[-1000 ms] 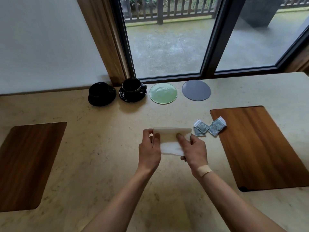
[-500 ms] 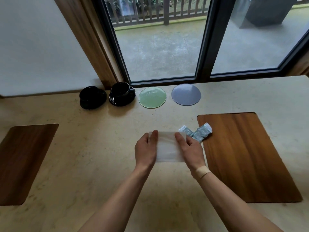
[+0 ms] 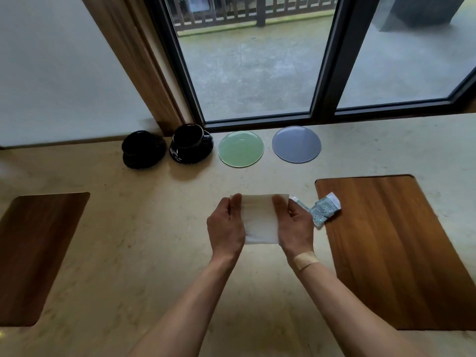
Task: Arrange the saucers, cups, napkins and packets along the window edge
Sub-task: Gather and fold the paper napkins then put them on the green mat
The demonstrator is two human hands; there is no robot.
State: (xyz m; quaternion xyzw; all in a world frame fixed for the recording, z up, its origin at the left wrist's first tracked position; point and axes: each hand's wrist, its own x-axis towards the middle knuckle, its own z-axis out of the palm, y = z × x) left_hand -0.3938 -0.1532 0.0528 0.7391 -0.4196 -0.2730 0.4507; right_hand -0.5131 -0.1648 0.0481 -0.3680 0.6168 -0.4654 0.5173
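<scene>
A white napkin (image 3: 260, 219) is stretched flat between my left hand (image 3: 226, 228) and my right hand (image 3: 295, 228), each gripping one side, over the middle of the counter. Just right of my right hand lie several pale blue packets (image 3: 323, 211), partly on a wooden mat. Along the window edge stand a black cup upside down on a black saucer (image 3: 143, 148), a black cup upright on a black saucer (image 3: 190, 144), a green saucer (image 3: 240, 148) and a grey saucer (image 3: 296, 144).
Two inset wooden mats flank me: one at the right (image 3: 396, 248), one at the left (image 3: 31, 253). The beige stone counter (image 3: 128, 228) ends at the dark window frame (image 3: 257, 119). A wooden post (image 3: 144, 73) stands at the back left.
The napkin went from partly folded to spread flat between both hands. The view shifted slightly, otherwise the saucers, cups and packets stay where they were.
</scene>
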